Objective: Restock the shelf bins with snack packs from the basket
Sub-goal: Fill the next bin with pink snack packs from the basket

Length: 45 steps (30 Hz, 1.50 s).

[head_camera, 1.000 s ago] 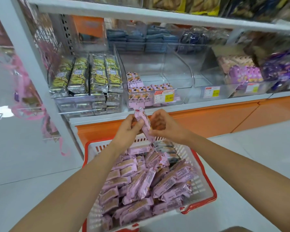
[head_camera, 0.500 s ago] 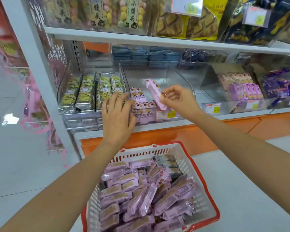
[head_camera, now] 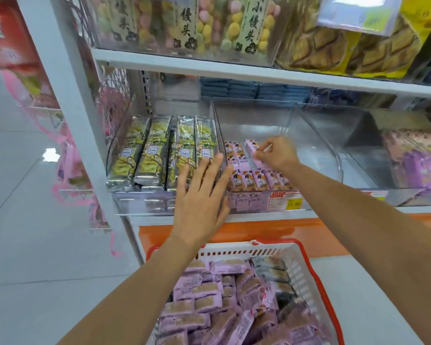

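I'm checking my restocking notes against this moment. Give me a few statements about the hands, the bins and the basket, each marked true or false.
1. The right hand holds a pink pack inside the clear bin. True.
2. The green packs lie in the bin to the left of that one. True.
3. The left hand grips a pack. False: it is open, fingers spread, and holds nothing.
4. The basket is empty. False: it holds many pink packs.
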Motion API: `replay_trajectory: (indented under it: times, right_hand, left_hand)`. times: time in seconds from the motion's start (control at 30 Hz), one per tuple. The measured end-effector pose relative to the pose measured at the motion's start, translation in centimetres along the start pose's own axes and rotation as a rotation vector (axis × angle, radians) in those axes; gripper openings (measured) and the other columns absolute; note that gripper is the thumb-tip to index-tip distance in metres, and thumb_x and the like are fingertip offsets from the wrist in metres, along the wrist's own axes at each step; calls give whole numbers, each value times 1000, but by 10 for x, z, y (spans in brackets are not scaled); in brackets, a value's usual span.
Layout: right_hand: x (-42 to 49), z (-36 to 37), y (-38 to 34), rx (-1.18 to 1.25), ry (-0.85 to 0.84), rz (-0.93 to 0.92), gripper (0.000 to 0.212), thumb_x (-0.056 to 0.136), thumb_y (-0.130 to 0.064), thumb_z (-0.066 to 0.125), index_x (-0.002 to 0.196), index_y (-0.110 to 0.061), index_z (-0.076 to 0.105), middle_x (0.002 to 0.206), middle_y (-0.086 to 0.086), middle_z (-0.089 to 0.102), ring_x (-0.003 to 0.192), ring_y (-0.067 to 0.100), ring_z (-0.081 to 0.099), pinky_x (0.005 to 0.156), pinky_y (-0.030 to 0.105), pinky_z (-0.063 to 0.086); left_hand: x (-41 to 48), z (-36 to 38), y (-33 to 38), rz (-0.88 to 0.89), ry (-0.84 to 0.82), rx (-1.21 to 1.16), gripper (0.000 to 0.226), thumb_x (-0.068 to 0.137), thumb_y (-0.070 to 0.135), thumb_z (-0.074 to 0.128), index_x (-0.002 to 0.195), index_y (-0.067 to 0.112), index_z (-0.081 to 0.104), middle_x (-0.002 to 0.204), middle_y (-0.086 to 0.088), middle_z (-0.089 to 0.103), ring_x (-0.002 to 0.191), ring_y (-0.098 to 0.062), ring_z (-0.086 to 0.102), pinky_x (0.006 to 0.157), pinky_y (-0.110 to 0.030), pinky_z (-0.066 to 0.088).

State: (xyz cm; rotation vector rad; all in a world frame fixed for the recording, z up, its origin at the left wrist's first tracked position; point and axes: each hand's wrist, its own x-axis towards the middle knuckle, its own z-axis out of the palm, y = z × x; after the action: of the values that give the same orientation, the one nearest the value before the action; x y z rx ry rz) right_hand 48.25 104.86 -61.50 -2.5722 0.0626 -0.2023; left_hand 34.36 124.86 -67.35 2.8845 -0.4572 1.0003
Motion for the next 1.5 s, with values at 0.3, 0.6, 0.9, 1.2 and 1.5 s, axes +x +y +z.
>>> replay_trajectory:
  times: [0.3,0.6,0.9,1.2,1.5]
  right_hand:
    - [31,32,-3,-94,-45,23,16,87,-21,72,92,-5,74,99,13,72,93,25,67,78,26,44]
    - [39,30,9,-45,-176,-5,20,92,-12,65,110,-6,72,120,11,68,104,24,65,94,34,51]
    - [4,13,6,97,-151,-164,26,93,-19,63,115,-6,68,116,10,68,104,21,62,92,30,47]
    - [-64,-20,-16,351,10,-314,14,94,-18,61,99,-8,70,76,-2,63,61,2,53,60,17,48]
    - [-148,-12,4,406,45,-420,12,94,-12,59,96,-4,68,79,2,65,70,20,61,64,28,51]
  left_hand:
    - [3,6,1,-13,73,-14,63,90,30,48,150,18,33,158,-7,34,140,-30,39,117,-50,14]
    - [5,5,3,-36,84,-7,61,86,27,50,145,18,39,155,-7,40,137,-29,43,114,-52,20]
    - [2,4,12,-77,21,3,65,87,29,48,149,16,32,159,-9,31,144,-31,31,121,-51,4]
    - [-11,9,29,187,224,-164,42,83,18,48,124,9,43,137,-12,36,134,-33,31,123,-45,6]
    - [-75,45,31,337,-259,-189,45,77,18,50,118,3,58,123,-20,57,111,-37,48,101,-45,35]
